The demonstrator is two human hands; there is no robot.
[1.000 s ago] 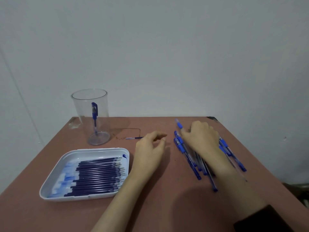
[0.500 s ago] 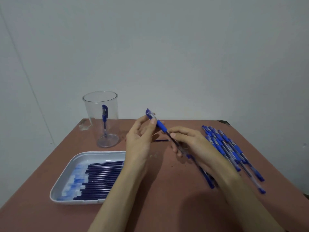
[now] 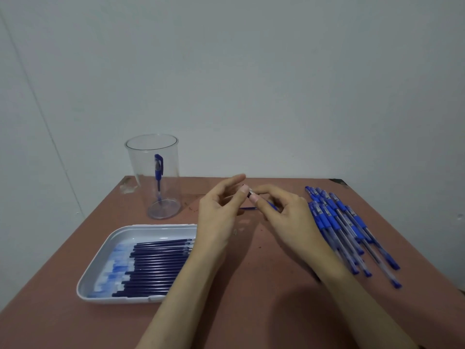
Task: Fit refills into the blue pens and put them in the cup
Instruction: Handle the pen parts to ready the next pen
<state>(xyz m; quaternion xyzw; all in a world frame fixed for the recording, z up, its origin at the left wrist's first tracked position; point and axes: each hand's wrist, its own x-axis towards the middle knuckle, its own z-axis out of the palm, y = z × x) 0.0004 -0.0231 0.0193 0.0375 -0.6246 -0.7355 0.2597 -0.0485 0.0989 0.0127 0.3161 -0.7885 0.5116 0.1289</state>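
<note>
Pale grey walls close in behind a reddish-brown counter [image 3: 251,285], and a person's two bare forearms reach out over it from the near edge. Above the middle of the counter the hands meet. The right hand [image 3: 284,215] has its fingers curled round a blue-gripped pen [image 3: 272,204], most of it hidden by the fingers. The left hand [image 3: 219,215] pinches the pen's far end at the thumb, with the forefinger raised straight. At the back left stands a tall clear plastic cup [image 3: 136,167], upright, with one capped blue pen [image 3: 158,170] leaning inside. Nearer on the left lies a white rectangular tray [image 3: 100,263] holding a row of dark blue refills [image 3: 156,265]. Just right of the right wrist a loose heap of blue pens [image 3: 344,230] lies on the counter, well apart from the cup
</note>
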